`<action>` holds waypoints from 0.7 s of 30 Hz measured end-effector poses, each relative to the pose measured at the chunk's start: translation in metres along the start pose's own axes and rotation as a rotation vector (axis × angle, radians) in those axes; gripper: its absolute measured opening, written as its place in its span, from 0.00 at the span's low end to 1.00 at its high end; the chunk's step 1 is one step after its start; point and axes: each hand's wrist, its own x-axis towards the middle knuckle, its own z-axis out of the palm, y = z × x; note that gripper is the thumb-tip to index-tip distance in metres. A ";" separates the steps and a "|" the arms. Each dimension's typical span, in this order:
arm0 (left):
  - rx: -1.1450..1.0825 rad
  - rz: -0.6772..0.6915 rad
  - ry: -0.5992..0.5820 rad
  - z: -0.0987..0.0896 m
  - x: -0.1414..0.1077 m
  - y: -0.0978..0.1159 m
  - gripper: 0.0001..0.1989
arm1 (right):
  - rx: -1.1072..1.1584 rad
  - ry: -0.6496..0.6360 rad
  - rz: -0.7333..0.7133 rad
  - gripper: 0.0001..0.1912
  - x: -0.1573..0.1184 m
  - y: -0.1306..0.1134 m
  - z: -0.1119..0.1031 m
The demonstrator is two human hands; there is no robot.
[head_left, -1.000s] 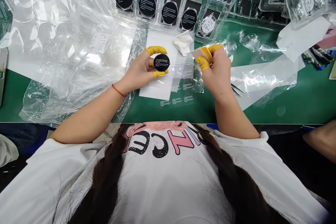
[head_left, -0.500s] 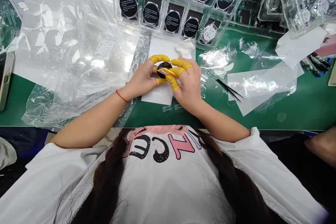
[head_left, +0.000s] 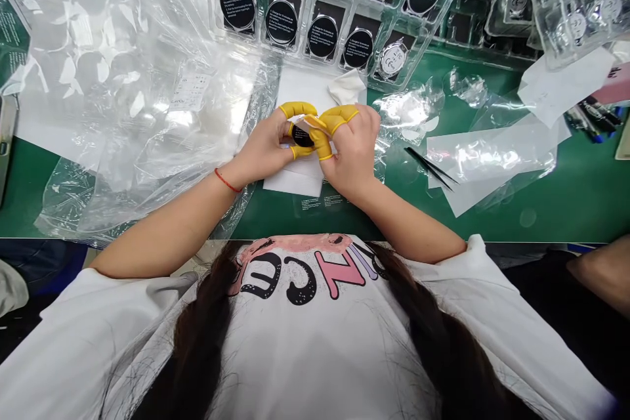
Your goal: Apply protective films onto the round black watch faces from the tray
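My left hand (head_left: 266, 149), in yellow finger cots, is closed around the edge of a round black watch (head_left: 301, 136) with small white print on its face. The fingers and thumb of my right hand (head_left: 352, 147), also in yellow finger cots, are pinched on a thin pale flat piece (head_left: 303, 122) lying over the watch's upper edge; its exact kind is unclear. Right-hand fingers partly cover the watch. Under both hands lies white paper (head_left: 293, 180), with a crumpled white cloth (head_left: 346, 86) just beyond.
Behind my hands, a clear plastic tray (head_left: 306, 56) holds several watches. Black tweezers (head_left: 430, 168) lie to the right, beside white sheets (head_left: 462, 193) and clear film (head_left: 411, 111). Large plastic bags (head_left: 132, 111) cover the left side. Pens (head_left: 593, 119) and stacked trays (head_left: 541, 6) sit far right.
My right fingers and the pale piece have shifted slightly up over the watch. White print now shows on the watch face. My left hand keeps its grip.
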 end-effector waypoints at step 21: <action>-0.004 -0.034 -0.028 -0.003 0.005 0.005 0.32 | -0.005 -0.131 -0.099 0.17 0.018 0.010 -0.026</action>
